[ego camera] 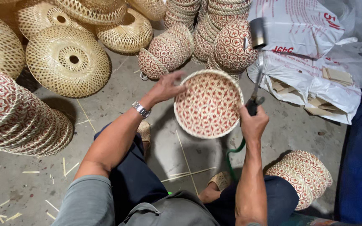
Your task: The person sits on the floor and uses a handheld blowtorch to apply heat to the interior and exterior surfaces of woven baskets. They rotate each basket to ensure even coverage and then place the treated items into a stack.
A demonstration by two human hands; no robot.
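The woven bowl (208,104), round with a red and cream star pattern, is in the middle of the view, above the concrete floor (105,113) and between the person's two hands. Its open side faces up toward the camera, a little tilted.

The left hand (168,86) is at the upper left edge of the bowl. The fingers are curled over the pale rim and grip it, so this hand is closed on the bowl and carries it. The left forearm comes up from the lower left, with a metal wristwatch (141,109) on the wrist.

The right hand (253,121) is just beside the lower right edge of the bowl. It is closed as a fist around the dark handle of a spray tool (256,62), which rises from the hand to a dark metal cup above the bowl's right side. A green hose (234,155) hangs down from the handle. The right forearm points almost straight up in the view.

Behind the bowl lie stacks of similar red-patterned bowls (231,46), and pale bamboo lampshades (68,60) are on the left. A white plastic sack (306,62) is on the right, and another stack of patterned bowls (304,175) stands near the right knee.
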